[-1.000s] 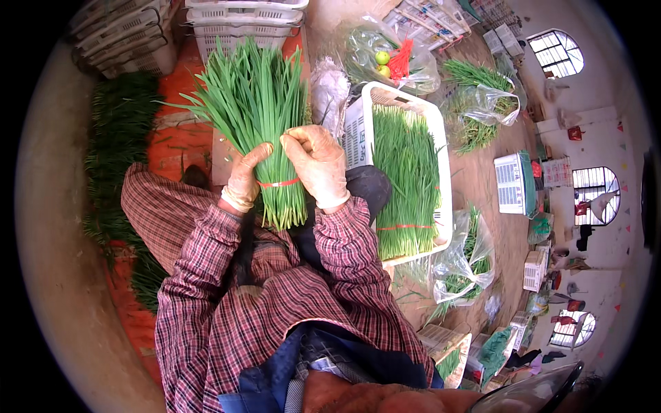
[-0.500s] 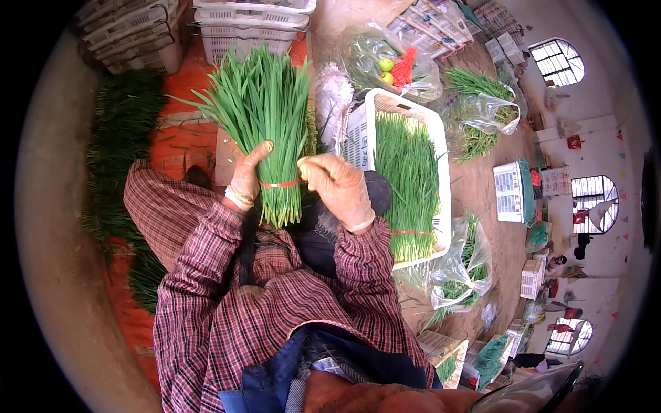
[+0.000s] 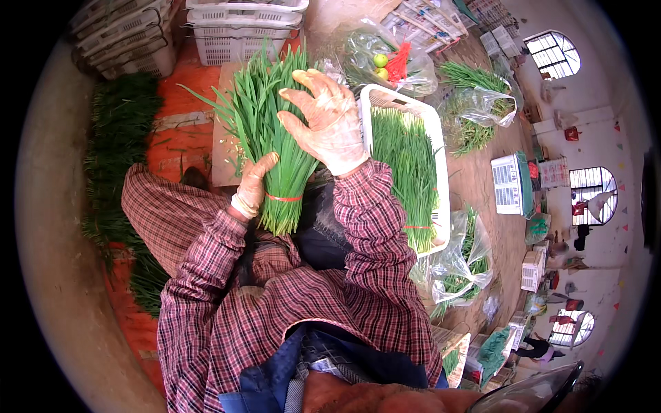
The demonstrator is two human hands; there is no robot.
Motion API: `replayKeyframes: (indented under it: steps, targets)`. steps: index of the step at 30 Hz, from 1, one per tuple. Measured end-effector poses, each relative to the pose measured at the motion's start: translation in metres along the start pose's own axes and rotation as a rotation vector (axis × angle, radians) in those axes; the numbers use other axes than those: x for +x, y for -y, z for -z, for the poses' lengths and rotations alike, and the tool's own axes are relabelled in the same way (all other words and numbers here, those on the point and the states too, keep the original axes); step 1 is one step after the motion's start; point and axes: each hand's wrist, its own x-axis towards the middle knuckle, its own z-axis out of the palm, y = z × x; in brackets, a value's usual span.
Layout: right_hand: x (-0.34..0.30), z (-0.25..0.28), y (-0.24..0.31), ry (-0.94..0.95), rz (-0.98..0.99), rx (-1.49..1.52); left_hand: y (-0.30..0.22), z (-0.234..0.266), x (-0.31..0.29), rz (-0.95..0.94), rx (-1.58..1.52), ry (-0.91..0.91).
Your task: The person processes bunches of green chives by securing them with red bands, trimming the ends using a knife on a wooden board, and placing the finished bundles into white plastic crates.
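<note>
A thick bundle of garlic chives (image 3: 258, 113) stands upright in front of me, its leaf tips away from me and its pale cut ends near my lap. A red band (image 3: 284, 199) circles it near the cut ends. My gloved left hand (image 3: 252, 186) grips the bundle's left side just above the band, thumb across the front. My gloved right hand (image 3: 329, 127) is at the upper right of the leaves, fingers spread and holding nothing. Whether its fingertips touch the leaves I cannot tell. Part of a board (image 3: 226, 148) shows behind the bundle.
Right of me stands a white crate (image 3: 441, 151) of banded chives. Plastic bags of greens (image 3: 485, 103) and a bag with green fruit (image 3: 381, 62) lie beyond. White crates (image 3: 241, 48) are stacked at the back. More chives (image 3: 120, 138) line the left wall.
My right hand has left the red band, moved up along the leaves and opened. The bundle has shifted slightly toward me, still in my left hand.
</note>
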Motion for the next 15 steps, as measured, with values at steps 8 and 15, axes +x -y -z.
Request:
replayKeyframes:
  steps: [8,15]
  targets:
    - [-0.003,0.007,-0.005,0.091,-0.075,0.057,0.006,0.004,0.0,-0.02,0.086,0.0]
    - [-0.003,0.008,-0.008,0.129,-0.028,-0.004,0.009,0.012,0.005,-0.022,0.134,0.032]
